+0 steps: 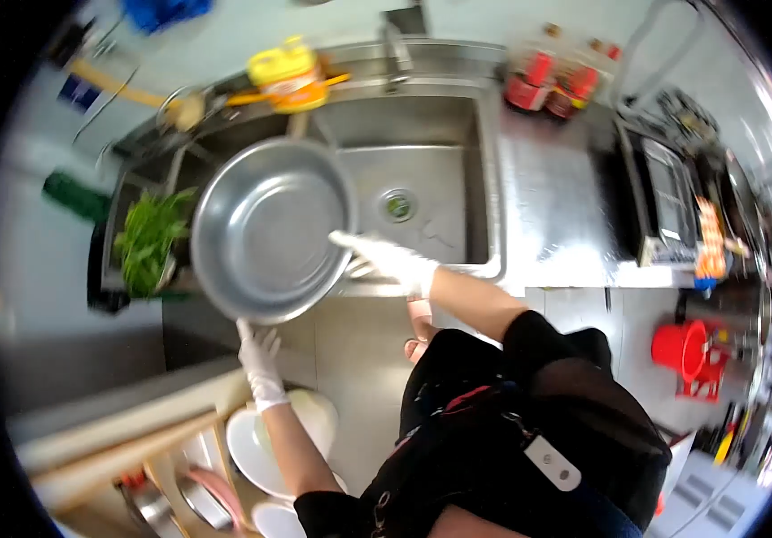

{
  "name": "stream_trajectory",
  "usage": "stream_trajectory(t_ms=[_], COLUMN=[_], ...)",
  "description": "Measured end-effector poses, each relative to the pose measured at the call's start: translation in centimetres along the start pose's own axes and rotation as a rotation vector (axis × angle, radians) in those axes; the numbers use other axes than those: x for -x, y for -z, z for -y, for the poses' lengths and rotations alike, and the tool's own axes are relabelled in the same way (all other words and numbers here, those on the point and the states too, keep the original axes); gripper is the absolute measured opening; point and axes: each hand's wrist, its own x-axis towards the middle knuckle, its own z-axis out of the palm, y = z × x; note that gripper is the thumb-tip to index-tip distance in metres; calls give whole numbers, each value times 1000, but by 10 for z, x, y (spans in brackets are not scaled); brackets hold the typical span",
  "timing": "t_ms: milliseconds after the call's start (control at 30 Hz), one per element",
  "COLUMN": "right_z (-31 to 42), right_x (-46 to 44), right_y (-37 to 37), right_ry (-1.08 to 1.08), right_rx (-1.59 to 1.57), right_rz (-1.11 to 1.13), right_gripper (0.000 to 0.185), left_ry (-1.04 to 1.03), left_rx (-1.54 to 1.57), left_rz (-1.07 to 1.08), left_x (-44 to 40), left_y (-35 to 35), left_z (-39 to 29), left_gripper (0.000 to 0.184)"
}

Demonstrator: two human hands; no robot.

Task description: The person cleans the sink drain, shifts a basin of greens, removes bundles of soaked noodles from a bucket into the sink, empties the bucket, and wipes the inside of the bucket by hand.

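A large round metal basin [283, 235] is tilted at the left part of the sink, with nothing visible inside it. My left hand [260, 360], in a white glove, touches the basin's lower rim, its visible fingers apart. On the basin's right rim is my right hand [388, 260], also gloved, with the thumb over the edge and the other fingers beneath. To the right of the basin lies the steel sink bowl [431, 175], with green bits at its drain [398, 205]. Leafy greens [151, 240] are left of the basin.
A yellow bottle [289, 76] stands behind the sink near the faucet [396, 56]. Red-labelled bottles [538, 81] are on the steel counter [556, 197]. At lower left are white containers [256, 448] and a wooden shelf [170, 438]; a red bucket [680, 350] is at right.
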Motion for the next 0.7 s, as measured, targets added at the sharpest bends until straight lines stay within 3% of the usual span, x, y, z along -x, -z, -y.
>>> stream_trajectory(t_ms=[67,100,133,200,267,367,467,533,600,700], right_z=[-11,-37,-43,-44,-59,-43,-58,-74,-85,-120], right_x=[-36,-81,-100,-110,-108,-25,39,88,127,157], right_y=[0,7,7,13,30,80,141,174,191,216], right_ry=[107,162,112,29,158,169,41,47,131,415], right_rx=[4,-147,-250,-55,-27,-156,-238,-80,-287,-598], right_rz=[-56,-71,-224,-425,-573,-522,-752,-923,-1090,-1127], right_gripper=[59,45,33,32,33,32,46,47,28,15], left_ry=[96,106,118,-363,135,51,118,166,196,231], left_rx=[31,65,106,-678,-90,-118,-163,-153,-180,-201], left_rz=[-19,-23,-28,234,168,373,686,714,583,485], left_x=[-23,-28,-31,-43,-71,-7,1,4,-11,-44], left_y=[3,-2,-5,21,23,-35,-47,-74,-86,-93], left_z=[3,5,13,30,24,16,24,16,16,19], left_gripper=[75,70,65,52,48,56,67,62,56,48])
